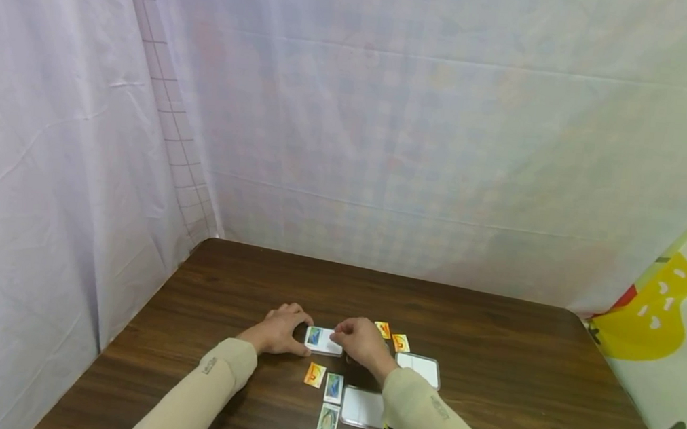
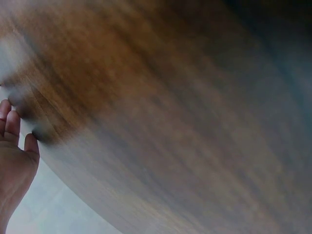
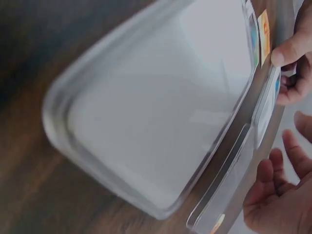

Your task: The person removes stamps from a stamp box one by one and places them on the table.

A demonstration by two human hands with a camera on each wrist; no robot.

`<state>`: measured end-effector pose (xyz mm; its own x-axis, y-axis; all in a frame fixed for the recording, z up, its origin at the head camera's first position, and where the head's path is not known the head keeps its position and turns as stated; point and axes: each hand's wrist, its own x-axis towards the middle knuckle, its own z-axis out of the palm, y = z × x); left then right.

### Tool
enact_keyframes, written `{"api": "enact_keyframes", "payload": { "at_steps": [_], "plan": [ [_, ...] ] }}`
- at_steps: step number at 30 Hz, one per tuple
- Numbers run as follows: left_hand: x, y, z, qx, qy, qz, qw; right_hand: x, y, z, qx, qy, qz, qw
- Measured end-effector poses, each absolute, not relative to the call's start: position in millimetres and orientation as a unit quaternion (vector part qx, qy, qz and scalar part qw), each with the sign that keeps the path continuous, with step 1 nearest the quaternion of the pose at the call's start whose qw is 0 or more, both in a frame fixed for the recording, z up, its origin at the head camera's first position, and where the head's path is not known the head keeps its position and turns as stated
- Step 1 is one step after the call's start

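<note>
In the head view, a flat white clear-edged case [image 1: 332, 343] lies on the table with a blue-green stamp-like picture [image 1: 313, 335] at its left end. My left hand [image 1: 281, 332] grips that end between thumb and fingers; the left wrist view catches only part of this hand [image 2: 17, 161]. Over the case's other end is my right hand [image 1: 363, 342], thumb and forefinger near each other. Whether they pinch anything small cannot be made out. The right wrist view has the right hand [image 3: 282, 195] beside the case [image 3: 265, 109].
Nearer me lie an orange picture [image 1: 314, 375], a blue one [image 1: 334, 388], a green one [image 1: 328, 421] and a second case [image 1: 362, 408]. Another case [image 1: 418, 369] stands right of my right hand, below two orange pictures [image 1: 400, 343]. White curtains [image 1: 386, 143] hang behind the brown table [image 1: 490, 363].
</note>
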<state>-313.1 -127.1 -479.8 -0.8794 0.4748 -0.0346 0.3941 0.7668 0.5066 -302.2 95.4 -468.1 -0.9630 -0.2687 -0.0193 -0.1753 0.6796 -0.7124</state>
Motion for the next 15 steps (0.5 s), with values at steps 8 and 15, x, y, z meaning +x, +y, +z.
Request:
{"api": "enact_keyframes", "payload": {
  "at_steps": [8,15],
  "plan": [
    [-313.6,-127.3,-480.0,0.229,0.937,0.248,0.085,-316.1,95.2,-473.2,-0.157,0.926,-0.341,0.041],
    [-314.1,-127.8,-480.8,0.231,0.937,0.246,0.087,-324.2,92.9,-474.5,-0.149,0.930,-0.335,0.036]
  ]
}}
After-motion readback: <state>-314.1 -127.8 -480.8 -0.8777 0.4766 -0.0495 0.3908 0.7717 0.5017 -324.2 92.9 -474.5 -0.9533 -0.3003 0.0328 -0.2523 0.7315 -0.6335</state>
